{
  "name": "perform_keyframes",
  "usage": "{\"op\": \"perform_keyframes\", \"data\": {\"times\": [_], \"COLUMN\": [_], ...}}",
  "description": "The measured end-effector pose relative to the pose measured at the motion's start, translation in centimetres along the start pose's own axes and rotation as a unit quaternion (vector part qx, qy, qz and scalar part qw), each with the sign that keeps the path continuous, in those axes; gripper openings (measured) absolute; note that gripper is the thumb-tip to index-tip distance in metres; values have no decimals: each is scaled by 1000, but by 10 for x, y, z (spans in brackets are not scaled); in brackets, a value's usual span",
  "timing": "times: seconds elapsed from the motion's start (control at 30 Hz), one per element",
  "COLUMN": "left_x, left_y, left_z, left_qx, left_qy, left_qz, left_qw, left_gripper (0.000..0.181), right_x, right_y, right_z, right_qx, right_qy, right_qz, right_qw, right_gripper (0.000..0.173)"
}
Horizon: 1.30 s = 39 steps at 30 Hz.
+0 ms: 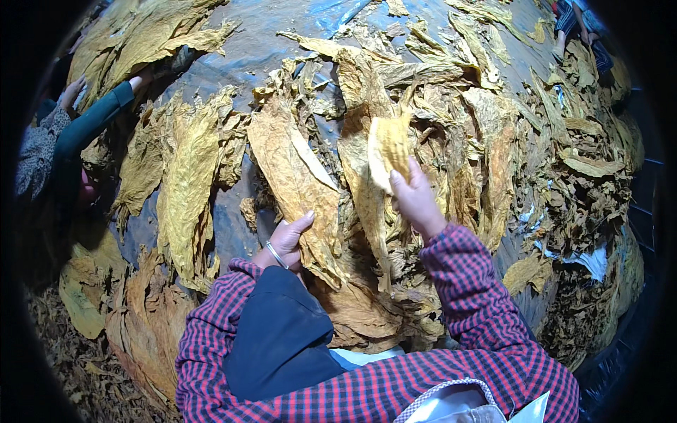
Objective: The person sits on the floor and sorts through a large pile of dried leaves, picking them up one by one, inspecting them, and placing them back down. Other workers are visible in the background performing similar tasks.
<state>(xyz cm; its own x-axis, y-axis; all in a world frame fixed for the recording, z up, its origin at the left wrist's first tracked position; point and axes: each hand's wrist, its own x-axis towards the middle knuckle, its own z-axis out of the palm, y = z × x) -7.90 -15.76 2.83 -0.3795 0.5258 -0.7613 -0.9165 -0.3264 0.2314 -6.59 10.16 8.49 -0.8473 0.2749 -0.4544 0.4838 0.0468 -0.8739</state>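
Note:
Dried yellow-brown tobacco leaves lie in front of me. My left hand (pixel 285 240), with a metal bangle at the wrist, grips a stack of long tobacco leaves (pixel 293 169), thumb on top. My right hand (pixel 415 198) pinches a paler, folded tobacco leaf (pixel 390 148), slightly blurred, held above other leaves. Beneath it a long brown leaf (pixel 365 180) stretches toward me. Just left of my left hand's stack rests a separate bundle of yellow leaves (pixel 188 185). The fingers under the left stack are hidden.
A blue-grey tarpaulin (pixel 248 58) covers the ground. At the left, another person's sleeved arm (pixel 95 119) reaches toward a leaf pile (pixel 143 37). A person's legs (pixel 568 31) show at the upper right. Crumpled leaf scraps (pixel 587 201) and a white plastic scrap (pixel 592 263) lie to the right.

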Motion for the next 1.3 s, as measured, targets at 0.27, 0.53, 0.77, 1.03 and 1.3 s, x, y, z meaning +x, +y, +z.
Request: {"op": "perform_keyframes", "data": {"times": [0.27,0.53,0.77,1.03,1.3], "left_x": [0,0,-2,2,8], "left_y": [-3,-1,1,-3,-6], "left_z": [2,-11,-5,-13,-11], "left_qx": [25,6,36,35,-15], "left_qy": [-30,28,47,71,36], "left_qz": [-27,96,65,63,25], "left_qw": [999,995,996,995,999], "left_gripper": [47,41,45,41,41], "right_x": [-49,-27,79,72,-57], "right_y": [2,36,82,92,19], "right_z": [98,67,28,15,56], "right_qx": [-411,-111,-379,-290,-192], "right_qy": [-209,-213,-63,-23,-214], "right_qz": [-164,46,3,-94,-194], "right_qw": [872,970,923,952,938], "right_gripper": [58,30,59,43,40]}}
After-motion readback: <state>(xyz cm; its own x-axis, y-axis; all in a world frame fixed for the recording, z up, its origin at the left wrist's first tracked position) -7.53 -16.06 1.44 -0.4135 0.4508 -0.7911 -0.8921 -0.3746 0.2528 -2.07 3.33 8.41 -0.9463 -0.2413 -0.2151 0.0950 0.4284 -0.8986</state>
